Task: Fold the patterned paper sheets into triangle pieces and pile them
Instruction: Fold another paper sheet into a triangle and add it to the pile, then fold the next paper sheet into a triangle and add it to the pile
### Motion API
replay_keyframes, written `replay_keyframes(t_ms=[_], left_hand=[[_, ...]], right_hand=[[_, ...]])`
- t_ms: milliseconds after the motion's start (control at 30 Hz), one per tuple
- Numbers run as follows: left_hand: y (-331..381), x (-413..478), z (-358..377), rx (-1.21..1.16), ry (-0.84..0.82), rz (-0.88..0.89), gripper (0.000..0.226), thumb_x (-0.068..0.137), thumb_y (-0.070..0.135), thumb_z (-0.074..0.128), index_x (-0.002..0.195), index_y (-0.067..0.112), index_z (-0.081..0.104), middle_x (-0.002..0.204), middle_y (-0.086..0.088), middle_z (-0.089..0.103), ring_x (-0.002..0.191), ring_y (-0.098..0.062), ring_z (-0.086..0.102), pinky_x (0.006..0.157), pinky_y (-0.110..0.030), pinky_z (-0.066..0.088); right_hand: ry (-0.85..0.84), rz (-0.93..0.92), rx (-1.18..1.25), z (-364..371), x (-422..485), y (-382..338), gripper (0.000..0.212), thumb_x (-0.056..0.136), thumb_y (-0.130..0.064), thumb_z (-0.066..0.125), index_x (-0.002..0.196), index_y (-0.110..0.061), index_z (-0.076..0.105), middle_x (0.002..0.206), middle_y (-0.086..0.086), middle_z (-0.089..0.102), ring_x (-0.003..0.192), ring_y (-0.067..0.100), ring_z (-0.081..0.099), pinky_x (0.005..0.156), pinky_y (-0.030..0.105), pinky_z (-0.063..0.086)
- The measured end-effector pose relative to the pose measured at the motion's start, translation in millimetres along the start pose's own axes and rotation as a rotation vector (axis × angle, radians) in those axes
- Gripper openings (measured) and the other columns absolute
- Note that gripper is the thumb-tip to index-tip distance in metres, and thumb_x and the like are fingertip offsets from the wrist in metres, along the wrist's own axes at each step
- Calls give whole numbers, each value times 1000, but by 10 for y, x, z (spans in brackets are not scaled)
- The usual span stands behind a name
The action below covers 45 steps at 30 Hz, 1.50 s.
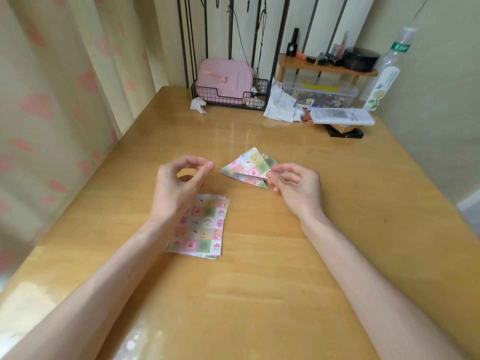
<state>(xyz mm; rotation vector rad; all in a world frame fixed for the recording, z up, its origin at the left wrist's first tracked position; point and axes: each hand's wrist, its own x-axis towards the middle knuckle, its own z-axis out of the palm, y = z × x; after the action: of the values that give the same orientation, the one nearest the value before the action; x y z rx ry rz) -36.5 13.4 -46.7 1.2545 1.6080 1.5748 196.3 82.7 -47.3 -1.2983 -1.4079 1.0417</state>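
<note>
head view — looking down, close over table point(259, 281)

Both bare forearms reach in from the desk's near edge, angling toward its middle. The left hand point(179, 185) hovers above the desk with its fingers curled into a ring, thumb tip close to the forefinger, nothing in it. The right hand point(296, 188) pinches the right corner of a folded paper triangle point(246, 165) between thumb and curled fingertips.
</note>
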Motion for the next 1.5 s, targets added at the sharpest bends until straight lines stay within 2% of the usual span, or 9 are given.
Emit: replay_keyframes(t_ms=[167, 300, 433, 634, 767, 867, 967, 1167, 1500], left_hand=[[-56, 37, -2, 10, -91, 62, 24, 82, 47, 83, 99, 32, 77, 97, 8, 72, 71, -6, 64, 59, -18, 46], [-57, 44, 11, 11, -121, 98, 23, 80, 42, 86, 98, 33, 77, 97, 14, 70, 72, -3, 65, 64, -14, 49], [-73, 41, 15, 11, -124, 106, 24, 79, 43, 86, 98, 33, 77, 98, 14, 70, 73, -2, 65, 65, -14, 50], [-104, 64, 14, 9, -114, 100, 22, 81, 43, 85, 98, 32, 77, 100, 12, 72, 72, -2, 65, 64, -14, 49], [-122, 104, -20, 1, -102, 95, 21, 82, 42, 85, 98, 30, 77, 99, 11, 73, 71, -1, 65, 63, -12, 47], [-122, 130, -42, 3, -121, 105, 20, 84, 40, 84, 98, 28, 77, 103, 10, 74, 74, -3, 67, 68, -14, 50], [-127, 139, -47, 5, -121, 107, 17, 86, 39, 82, 97, 27, 77, 104, 10, 75, 77, -5, 70, 70, -16, 52], [-124, 136, -52, -1, -118, 106, 16, 87, 39, 81, 96, 26, 76, 104, 11, 76, 81, -11, 72, 71, -18, 53], [-114, 137, -40, -11, -122, 111, 13, 89, 36, 80, 95, 25, 76, 102, 10, 77, 82, -11, 73, 71, -17, 54]], right_hand=[[79, -179, -352, 143, 65, 73, 9, 85, -28, 81, 86, -25, 72, 67, -13, 70, 59, 2, 65, 58, 20, 49], [181, -349, -650, 202, 26, 83, 15, 83, -34, 80, 88, -24, 71, 77, -8, 66, 68, 18, 62, 60, 34, 50], [240, -362, -807, 221, -9, 75, 24, 85, -45, 77, 89, -26, 64, 85, -7, 63, 72, 25, 62, 56, 35, 48], [244, -378, -794, 220, -12, 64, 23, 87, -45, 73, 82, -25, 63, 73, -13, 54, 65, 23, 61, 51, 31, 38], [167, -396, -707, 202, -96, -18, 15, 85, -41, 72, 86, -27, 67, 74, -13, 54, 67, 15, 57, 56, 34, 48], [-84, -470, -637, 251, -222, -79, 18, 83, -42, 78, 91, -28, 72, 83, -12, 61, 78, 8, 54, 76, 35, 51], [-301, -450, -712, 399, -418, -88, 53, 77, -70, 71, 110, -29, 74, 108, -9, 64, 109, 13, 53, 99, 31, 43], [-262, -500, -834, 532, -550, -17, 82, 70, -86, 61, 133, -33, 65, 132, -12, 54, 129, 13, 38, 108, 30, 31], [-223, -627, -869, 563, -617, 10, 56, 82, -71, 63, 118, -30, 76, 131, -6, 64, 125, 21, 44, 99, 36, 35]])
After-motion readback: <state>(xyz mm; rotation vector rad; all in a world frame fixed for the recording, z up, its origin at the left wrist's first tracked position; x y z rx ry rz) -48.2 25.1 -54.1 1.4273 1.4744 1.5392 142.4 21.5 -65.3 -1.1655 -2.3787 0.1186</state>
